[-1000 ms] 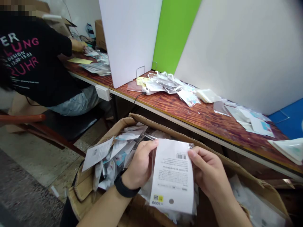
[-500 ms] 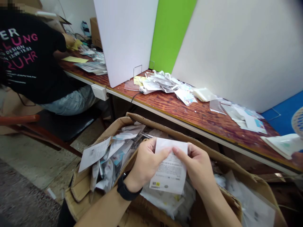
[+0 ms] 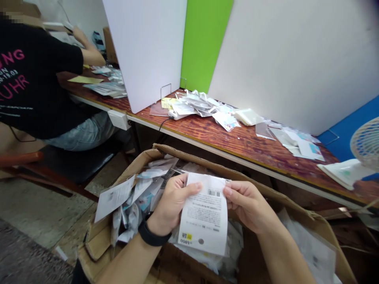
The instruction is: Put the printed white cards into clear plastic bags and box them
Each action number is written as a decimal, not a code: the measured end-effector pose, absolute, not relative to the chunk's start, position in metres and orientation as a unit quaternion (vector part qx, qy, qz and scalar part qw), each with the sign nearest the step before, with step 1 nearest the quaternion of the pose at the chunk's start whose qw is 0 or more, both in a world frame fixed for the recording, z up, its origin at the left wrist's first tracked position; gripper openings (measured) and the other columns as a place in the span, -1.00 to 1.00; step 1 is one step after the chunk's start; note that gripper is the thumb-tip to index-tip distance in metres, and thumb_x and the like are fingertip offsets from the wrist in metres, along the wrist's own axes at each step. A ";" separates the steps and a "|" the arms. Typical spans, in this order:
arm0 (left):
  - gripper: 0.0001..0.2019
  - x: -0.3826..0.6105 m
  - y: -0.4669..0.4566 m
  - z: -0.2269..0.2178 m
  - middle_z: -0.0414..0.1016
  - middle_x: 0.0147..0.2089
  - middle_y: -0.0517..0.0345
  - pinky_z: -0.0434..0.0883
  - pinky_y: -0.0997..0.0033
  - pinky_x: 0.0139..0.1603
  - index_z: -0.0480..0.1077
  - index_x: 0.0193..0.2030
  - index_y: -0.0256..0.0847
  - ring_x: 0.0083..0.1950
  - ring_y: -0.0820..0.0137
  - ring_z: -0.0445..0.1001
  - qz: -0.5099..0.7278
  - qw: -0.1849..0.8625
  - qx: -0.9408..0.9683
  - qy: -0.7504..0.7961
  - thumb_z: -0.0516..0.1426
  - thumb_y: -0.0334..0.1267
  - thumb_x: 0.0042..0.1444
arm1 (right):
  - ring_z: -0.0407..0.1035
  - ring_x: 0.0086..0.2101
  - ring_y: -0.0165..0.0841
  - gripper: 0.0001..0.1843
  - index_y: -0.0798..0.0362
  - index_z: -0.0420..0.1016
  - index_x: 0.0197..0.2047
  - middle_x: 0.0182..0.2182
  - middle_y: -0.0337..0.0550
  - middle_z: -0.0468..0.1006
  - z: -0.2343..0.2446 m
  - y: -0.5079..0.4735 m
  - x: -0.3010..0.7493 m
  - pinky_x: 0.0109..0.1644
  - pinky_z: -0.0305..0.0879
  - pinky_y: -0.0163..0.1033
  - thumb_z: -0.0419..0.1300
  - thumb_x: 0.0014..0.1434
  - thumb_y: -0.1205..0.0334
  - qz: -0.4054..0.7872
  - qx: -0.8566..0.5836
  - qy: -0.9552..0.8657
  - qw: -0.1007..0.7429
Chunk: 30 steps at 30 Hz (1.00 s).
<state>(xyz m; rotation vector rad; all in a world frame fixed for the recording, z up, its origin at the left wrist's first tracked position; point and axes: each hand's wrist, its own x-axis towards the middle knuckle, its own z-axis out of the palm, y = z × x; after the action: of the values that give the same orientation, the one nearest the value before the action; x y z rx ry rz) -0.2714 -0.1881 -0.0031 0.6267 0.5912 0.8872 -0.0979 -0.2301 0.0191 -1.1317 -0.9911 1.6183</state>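
Note:
Both hands hold a white printed card in a clear plastic sleeve [image 3: 203,221] above an open cardboard box. My left hand [image 3: 173,201], with a black band on the wrist, pinches the card's upper left edge, thumb flat on its face. My right hand [image 3: 247,201] pinches the upper right corner between thumb and fingers. The print, a barcode and a small yellow mark read upside down. Below the card lie several clear plastic packets [image 3: 233,240], partly hidden by it and the hands.
The cardboard box [image 3: 189,152] has more packets [image 3: 148,181] piled at left and right. Beyond it a wooden table [image 3: 204,130] bears heaped packets [image 3: 201,104] and a white fan [image 3: 343,171]. White and green dividers stand behind. A co-worker in a black shirt [image 3: 38,79] sits at left.
My right thumb has slid from the card's middle out to its right corner, uncovering the barcode. The card sits slightly left and lower in view. The co-worker's arm has risen.

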 end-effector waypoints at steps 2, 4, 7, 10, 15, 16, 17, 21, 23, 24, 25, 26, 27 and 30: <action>-0.86 -0.272 -0.187 -0.005 0.53 -0.51 0.08 0.38 0.49 -0.46 0.44 -0.40 -0.34 -0.50 0.41 0.47 0.415 0.821 0.290 0.264 0.26 -0.32 -0.12 | 0.38 -0.55 -0.42 -0.74 0.15 0.56 -0.38 -0.55 -0.16 0.53 0.021 -0.231 -0.097 -0.38 0.35 -0.30 0.26 0.07 0.09 0.660 -0.446 -0.413 0.443; -0.88 -0.271 -0.186 -0.006 0.52 -0.50 0.09 0.37 0.49 -0.45 0.44 -0.38 -0.33 -0.50 0.42 0.46 0.412 0.826 0.293 0.252 0.23 -0.32 -0.07 | 0.38 -0.55 -0.41 -0.73 0.15 0.57 -0.37 -0.55 -0.16 0.53 0.022 -0.231 -0.098 -0.37 0.36 -0.29 0.25 0.08 0.08 0.644 -0.454 -0.422 0.449; -0.86 -0.270 -0.186 -0.007 0.52 -0.45 0.12 0.38 0.46 -0.39 0.43 -0.32 -0.29 -0.45 0.42 0.46 0.425 0.796 0.332 0.275 0.19 -0.26 0.01 | 0.37 -0.54 -0.39 -0.72 0.14 0.59 -0.34 -0.54 -0.16 0.53 0.023 -0.231 -0.102 -0.37 0.35 -0.27 0.25 0.07 0.07 0.583 -0.496 -0.445 0.466; -0.75 -0.267 -0.187 -0.007 0.50 -0.38 0.20 0.37 0.48 -0.35 0.41 -0.27 -0.24 -0.39 0.44 0.44 0.454 0.698 0.422 0.359 0.28 -0.20 -0.08 | 0.35 -0.52 -0.36 -0.70 0.12 0.59 -0.31 -0.53 -0.18 0.53 0.024 -0.231 -0.106 -0.39 0.30 -0.28 0.23 0.08 0.05 0.532 -0.526 -0.481 0.457; -0.75 -0.265 -0.186 -0.011 0.50 -0.37 0.17 0.36 0.46 -0.36 0.40 -0.33 -0.27 -0.37 0.39 0.43 0.456 0.650 0.459 0.399 0.30 -0.21 -0.12 | 0.33 -0.49 -0.34 -0.70 0.13 0.59 -0.38 -0.59 -0.22 0.46 0.024 -0.230 -0.107 -0.37 0.27 -0.28 0.22 0.09 0.05 0.492 -0.544 -0.530 0.425; -0.77 -0.266 -0.186 -0.012 0.51 -0.37 0.15 0.37 0.45 -0.36 0.40 -0.34 -0.28 -0.37 0.39 0.44 0.454 0.674 0.441 0.381 0.29 -0.22 -0.11 | 0.33 -0.48 -0.34 -0.71 0.12 0.59 -0.37 -0.58 -0.21 0.46 0.024 -0.230 -0.106 -0.36 0.28 -0.27 0.22 0.09 0.06 0.502 -0.536 -0.524 0.431; -0.78 -0.267 -0.186 -0.012 0.52 -0.37 0.14 0.37 0.44 -0.35 0.40 -0.34 -0.28 -0.38 0.39 0.45 0.451 0.702 0.417 0.359 0.29 -0.24 -0.10 | 0.34 -0.49 -0.35 -0.72 0.12 0.60 -0.35 -0.57 -0.21 0.47 0.023 -0.230 -0.105 -0.35 0.29 -0.27 0.22 0.09 0.06 0.520 -0.524 -0.513 0.439; -0.83 -0.274 -0.185 -0.009 0.55 -0.42 0.06 0.39 0.45 -0.38 0.44 -0.29 -0.34 -0.44 0.39 0.48 0.409 0.805 0.346 0.255 0.23 -0.30 -0.02 | 0.39 -0.51 -0.39 -0.72 0.14 0.60 -0.33 -0.54 -0.15 0.54 0.021 -0.230 -0.098 -0.39 0.31 -0.31 0.23 0.09 0.08 0.592 -0.472 -0.456 0.468; -0.82 -0.276 -0.186 -0.008 0.56 -0.42 0.01 0.39 0.47 -0.38 0.46 -0.23 -0.38 -0.43 0.40 0.50 0.393 0.828 0.346 0.203 0.18 -0.30 0.05 | 0.42 -0.52 -0.39 -0.71 0.17 0.59 -0.39 -0.55 -0.11 0.56 0.021 -0.229 -0.094 -0.42 0.31 -0.34 0.26 0.06 0.08 0.616 -0.461 -0.430 0.472; -0.80 -0.277 -0.186 -0.008 0.57 -0.41 -0.01 0.39 0.48 -0.37 0.47 -0.20 -0.38 -0.41 0.39 0.51 0.389 0.834 0.348 0.179 0.15 -0.30 0.09 | 0.42 -0.53 -0.39 -0.71 0.18 0.58 -0.43 -0.56 -0.10 0.56 0.020 -0.229 -0.092 -0.44 0.30 -0.35 0.29 0.03 0.08 0.623 -0.460 -0.415 0.477; -0.79 -0.277 -0.186 -0.008 0.57 -0.39 -0.03 0.40 0.47 -0.34 0.47 -0.16 -0.39 -0.39 0.38 0.52 0.388 0.838 0.349 0.157 0.13 -0.30 0.11 | 0.42 -0.55 -0.40 -0.72 0.18 0.56 -0.47 -0.58 -0.11 0.55 0.020 -0.228 -0.091 -0.47 0.30 -0.36 0.32 -0.01 0.08 0.628 -0.461 -0.396 0.487; -0.78 -0.277 -0.187 -0.008 0.58 -0.37 -0.04 0.41 0.47 -0.32 0.47 -0.14 -0.38 -0.37 0.37 0.53 0.388 0.842 0.349 0.139 0.11 -0.30 0.14 | 0.40 -0.58 -0.41 -0.71 0.18 0.54 -0.53 -0.61 -0.12 0.54 0.019 -0.228 -0.089 -0.50 0.29 -0.37 0.35 -0.06 0.09 0.631 -0.460 -0.375 0.499; -0.77 -0.276 -0.187 -0.009 0.58 -0.36 -0.04 0.42 0.46 -0.31 0.47 -0.12 -0.38 -0.35 0.36 0.54 0.389 0.844 0.346 0.126 0.10 -0.30 0.15 | 0.38 -0.61 -0.42 -0.71 0.17 0.52 -0.58 -0.64 -0.15 0.52 0.017 -0.227 -0.089 -0.54 0.28 -0.37 0.38 -0.10 0.09 0.636 -0.457 -0.356 0.510; -0.77 -0.271 -0.189 -0.012 0.59 -0.37 -0.03 0.42 0.49 -0.34 0.49 -0.14 -0.36 -0.32 0.34 0.55 0.409 0.844 0.325 0.118 0.08 -0.29 0.17 | 0.33 -0.67 -0.45 -0.67 0.16 0.50 -0.63 -0.69 -0.18 0.49 0.014 -0.226 -0.089 -0.59 0.25 -0.38 0.42 -0.18 0.07 0.653 -0.437 -0.322 0.528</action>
<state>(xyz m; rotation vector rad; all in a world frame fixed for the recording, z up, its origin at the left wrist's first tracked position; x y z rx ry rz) -0.2707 -0.1892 -0.0122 0.6870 0.2493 0.8627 -0.0888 -0.2260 0.0140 -1.0445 -0.7697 1.5614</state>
